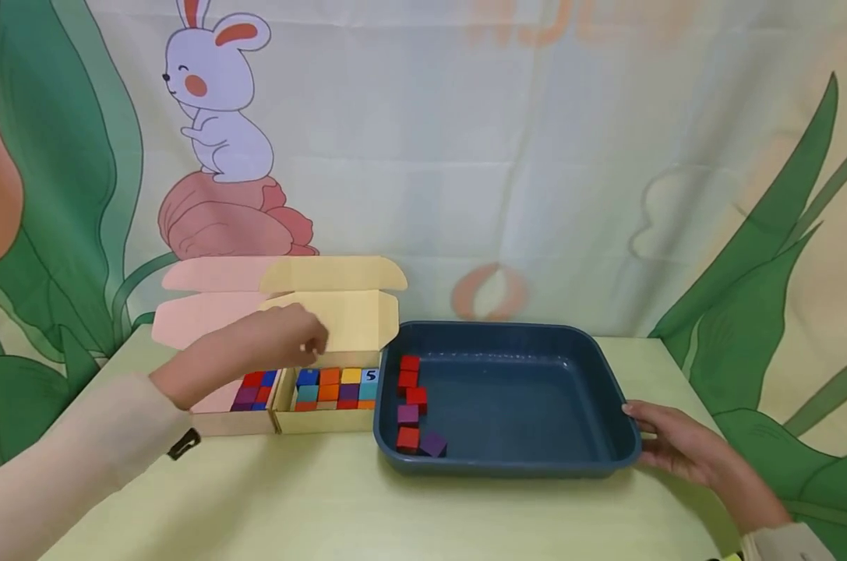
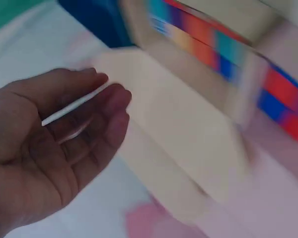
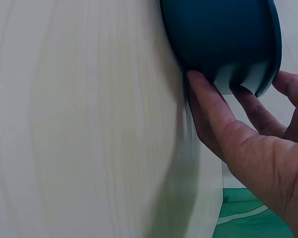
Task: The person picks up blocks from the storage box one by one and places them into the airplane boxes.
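Observation:
My left hand (image 1: 283, 335) hovers above the yellow box (image 1: 325, 425), its fingers loosely bent and holding nothing. In the left wrist view, the thumb and fingertips of that hand (image 2: 64, 134) are close together with a thin gap between them. Inside the yellow box are several rows of coloured cubes (image 1: 329, 375). The dark blue tray (image 1: 507, 467) stands to its right. My right hand (image 1: 682, 448) grips the tray's right side, fingers against the outer wall and a fingertip on the rim. Along the tray's left side lie several red cubes (image 1: 409, 438) and two purple cubes (image 1: 433, 445).
Left of the yellow box stands a pink box (image 1: 227, 423) with red, blue and purple cubes, partly hidden by my left forearm. Both lids stand raised. A printed cloth (image 1: 409, 132) hangs behind the pale table (image 1: 311, 499).

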Demonstrator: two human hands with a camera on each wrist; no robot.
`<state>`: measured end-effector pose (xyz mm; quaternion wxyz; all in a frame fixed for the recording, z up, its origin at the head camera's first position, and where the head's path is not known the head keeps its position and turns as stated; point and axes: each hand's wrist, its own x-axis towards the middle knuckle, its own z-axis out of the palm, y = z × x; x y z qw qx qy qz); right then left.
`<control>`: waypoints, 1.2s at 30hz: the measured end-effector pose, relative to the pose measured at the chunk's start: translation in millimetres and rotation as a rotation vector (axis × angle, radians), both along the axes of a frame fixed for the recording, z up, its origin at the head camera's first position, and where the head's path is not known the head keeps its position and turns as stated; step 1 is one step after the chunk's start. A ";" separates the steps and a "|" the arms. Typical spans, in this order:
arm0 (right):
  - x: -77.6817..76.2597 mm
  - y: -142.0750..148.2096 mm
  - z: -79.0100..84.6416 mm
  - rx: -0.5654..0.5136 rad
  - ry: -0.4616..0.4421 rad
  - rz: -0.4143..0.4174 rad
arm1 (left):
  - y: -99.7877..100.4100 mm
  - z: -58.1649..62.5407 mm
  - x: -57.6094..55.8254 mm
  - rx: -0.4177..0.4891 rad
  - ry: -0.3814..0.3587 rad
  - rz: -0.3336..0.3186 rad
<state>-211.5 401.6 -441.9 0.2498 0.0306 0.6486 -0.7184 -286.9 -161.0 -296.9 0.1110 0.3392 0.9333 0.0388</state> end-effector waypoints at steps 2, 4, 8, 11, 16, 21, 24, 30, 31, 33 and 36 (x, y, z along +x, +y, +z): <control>-1.1 1.0 1.4 -0.007 -0.001 -0.002 | 39.6 6.7 5.1 0.011 -0.020 -0.119; -2.3 1.1 2.2 -0.011 0.007 0.010 | 78.8 3.0 9.7 -0.031 -0.078 -0.217; -4.6 -4.6 0.2 0.007 0.015 0.029 | 138.5 -28.6 16.0 -0.226 -0.188 -0.365; -6.7 -12.2 -3.1 0.020 0.013 0.037 | 160.5 -57.2 17.2 -0.378 -0.206 -0.420; -7.9 -19.6 -6.2 0.026 -0.003 0.020 | 177.0 -83.8 10.2 -0.466 -0.171 -0.420; -4.7 -15.7 -2.1 0.038 -0.001 -0.007 | 196.9 -89.8 -10.0 -0.426 -0.160 -0.397; -4.0 -13.9 1.1 0.034 -0.005 -0.004 | 202.9 -102.9 -26.7 -0.412 -0.177 -0.402; -2.9 -6.4 5.8 0.041 -0.003 -0.038 | 211.0 -80.2 -16.7 -0.409 -0.157 -0.400; -2.6 -4.8 5.7 0.043 0.001 -0.039 | 212.6 -78.8 -16.0 -0.407 -0.156 -0.396; -1.7 -1.9 4.3 0.035 0.005 -0.029 | 215.5 -75.5 -14.6 -0.419 -0.171 -0.388; 0.4 2.6 1.0 0.022 0.010 -0.010 | 220.5 -74.5 -15.5 -0.438 -0.200 -0.407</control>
